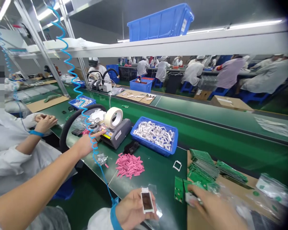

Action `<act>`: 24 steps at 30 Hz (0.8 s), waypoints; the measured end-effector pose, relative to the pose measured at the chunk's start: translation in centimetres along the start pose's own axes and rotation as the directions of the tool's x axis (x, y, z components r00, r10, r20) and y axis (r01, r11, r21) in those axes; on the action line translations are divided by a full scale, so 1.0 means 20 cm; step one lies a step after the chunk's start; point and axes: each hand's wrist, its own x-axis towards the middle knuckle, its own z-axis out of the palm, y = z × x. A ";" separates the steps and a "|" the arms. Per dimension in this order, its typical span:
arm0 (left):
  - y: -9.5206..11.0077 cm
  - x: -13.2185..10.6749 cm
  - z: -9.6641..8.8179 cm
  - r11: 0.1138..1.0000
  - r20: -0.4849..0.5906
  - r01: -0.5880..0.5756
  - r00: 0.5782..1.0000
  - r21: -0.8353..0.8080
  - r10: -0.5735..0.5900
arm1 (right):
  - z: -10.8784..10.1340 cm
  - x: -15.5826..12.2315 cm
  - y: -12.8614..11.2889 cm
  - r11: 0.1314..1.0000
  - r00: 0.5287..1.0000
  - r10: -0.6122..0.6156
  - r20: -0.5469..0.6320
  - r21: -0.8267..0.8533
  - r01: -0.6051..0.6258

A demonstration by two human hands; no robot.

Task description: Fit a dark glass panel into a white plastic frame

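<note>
My left hand (132, 209) is palm up at the bottom centre, with a blue wrist strap, and holds a white rectangular frame (147, 200) with a dark brown panel inside. A clear plastic film (156, 198) lies around it. My right hand (213, 207) is blurred at the lower right, its fingers closed on a green circuit board (190, 195) beside stacked green circuit boards (203, 169). A loose white frame (177, 165) and a pile of pink foam strips (129, 165) lie on the green bench (153, 169). Another green board (179, 189) lies nearby.
A co-worker's bare hand (86, 143) touches a tape dispenser (115, 137) left of a blue crate of white pieces (150, 148). A blue coiled air hose (73, 72) hangs there. Cardboard (244, 182) lies under the boards, and a white shelf (182, 43) runs overhead.
</note>
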 end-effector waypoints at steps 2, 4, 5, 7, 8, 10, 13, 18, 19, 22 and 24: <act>0.01 0.00 0.01 1.000 0.004 -0.007 1.000 -0.007 0.007 | 0.11 0.05 -0.08 0.996 0.988 -0.024 0.151 0.085 0.011; 0.03 0.00 0.02 1.000 0.019 -0.010 1.000 0.000 0.010 | 0.22 0.11 -0.15 0.990 0.988 -0.051 0.143 0.135 0.031; 0.04 0.00 0.02 1.000 0.028 -0.016 0.999 0.016 0.016 | 0.26 0.13 -0.16 0.989 0.994 -0.065 0.093 0.141 0.051; 0.06 -0.01 0.01 0.997 0.029 -0.039 0.999 0.070 0.037 | 0.30 0.17 -0.16 0.986 0.995 -0.094 -0.021 0.136 0.096; 0.07 -0.02 0.00 0.993 0.023 -0.052 0.998 0.103 0.050 | 0.30 0.19 -0.15 0.984 0.992 -0.103 -0.067 0.137 0.111; 0.10 -0.03 -0.01 0.984 0.003 -0.075 0.997 0.160 0.076 | 0.28 0.22 -0.12 0.979 0.986 -0.112 -0.123 0.155 0.130; 0.11 -0.03 -0.01 0.974 -0.009 -0.093 0.995 0.206 0.097 | 0.24 0.25 -0.08 0.972 0.979 -0.142 -0.149 0.165 0.166; 0.11 0.02 0.02 0.967 0.025 -0.123 0.992 0.223 0.121 | 0.22 0.27 -0.10 0.972 0.957 -0.200 -0.210 0.083 0.221; 0.11 0.03 0.03 0.965 0.031 -0.131 0.991 0.228 0.127 | 0.20 0.27 -0.12 0.957 0.951 -0.233 -0.206 0.125 0.261; 0.12 0.04 0.04 0.969 0.055 -0.105 0.994 0.224 0.095 | 0.12 0.22 -0.20 0.855 0.916 -0.371 -0.151 0.331 0.400; 0.13 0.04 0.06 0.976 0.076 -0.069 0.996 0.206 0.054 | 0.05 0.18 -0.25 0.800 0.891 -0.430 -0.147 0.396 0.451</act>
